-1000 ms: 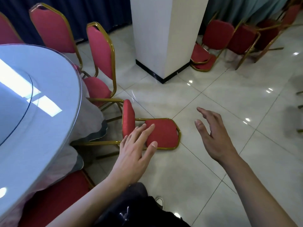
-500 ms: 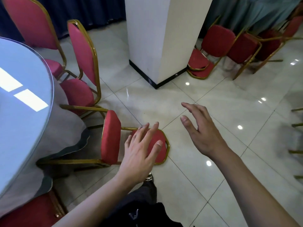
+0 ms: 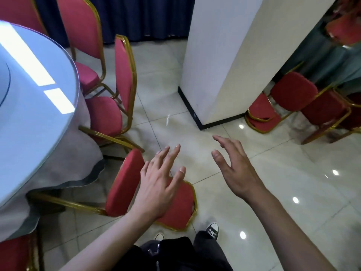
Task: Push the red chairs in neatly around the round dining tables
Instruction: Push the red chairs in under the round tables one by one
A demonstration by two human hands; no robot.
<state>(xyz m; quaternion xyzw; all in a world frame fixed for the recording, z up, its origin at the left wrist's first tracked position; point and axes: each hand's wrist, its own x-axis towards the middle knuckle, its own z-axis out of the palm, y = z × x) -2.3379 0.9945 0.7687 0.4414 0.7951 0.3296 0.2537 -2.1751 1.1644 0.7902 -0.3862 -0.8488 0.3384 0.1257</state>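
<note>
While both hands hover with fingers spread and grasp nothing, a fallen red chair [image 3: 125, 184] lies tipped over on the tiled floor [image 3: 273, 173] at the edge of the round table [image 3: 39, 106]. Its gold legs run under the hanging tablecloth [image 3: 64, 165], its seat stands on edge facing away from the table, and its backrest lies flat on the tiles. The long axis runs from the table's skirt outward to the person's shoes [image 3: 212, 230]. The left hand [image 3: 159, 184] is above the backrest, released; whether it touches the chair cannot be told. The right hand [image 3: 234, 169] is open over bare tile, well apart from any chair. Open floor extends to the right and ahead up to the white pillar [image 3: 224, 61] with its black base strip. Two upright red chairs [image 3: 106, 114] stand against the table's far side, the nearer one's frame just beside the fallen chair. More red chairs [image 3: 293, 90] crowd a second table beyond the pillar.
</note>
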